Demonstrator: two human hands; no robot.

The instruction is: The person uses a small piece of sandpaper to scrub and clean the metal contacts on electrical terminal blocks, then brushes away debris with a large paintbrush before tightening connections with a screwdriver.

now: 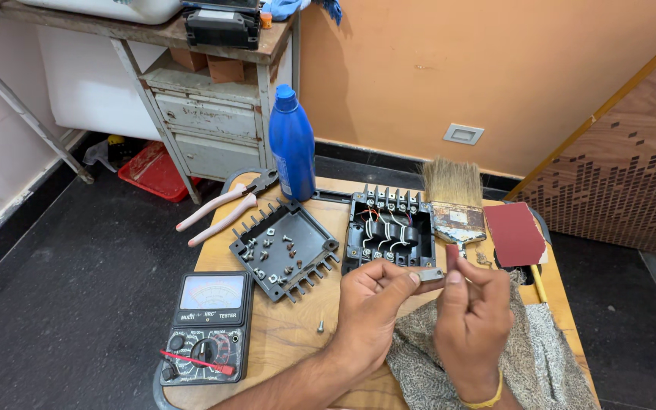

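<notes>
Both hands meeting just in front of the opened black module: left hand pinching one end of a small grey metal strip between thumb and forefinger, right hand closing fingertips on a small dark-red piece, probably sandpaper, against the other end. Possibly slipping from so light a pinch and dropping onto the grey cloth below, or rolling off among the loose screws. Lying left of the module: its cover, one stray screw, a multimeter. Right of it: paintbrush, red sandpaper sheet.
</notes>
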